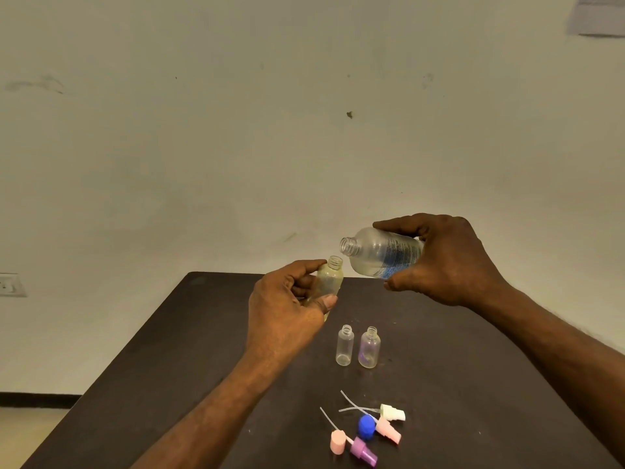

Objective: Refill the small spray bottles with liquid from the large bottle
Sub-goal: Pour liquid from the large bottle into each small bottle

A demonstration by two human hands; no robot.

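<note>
Dark worktop [473, 350] against a pale wall: both hands hold bottles above it.
Left hand [287, 316] grips a small spray bottle [329, 279] upright; right hand [449, 262] grasps the tilted large bottle [378, 252], mouth just above it. Two open small bottles [358, 346] stand below, loose spray caps [368, 428] nearer.

Dim, yellowish light all over. Soft, faint shadows on the dark table [209, 333]. A bit blurry. Bent and stretched at the edges.
</note>
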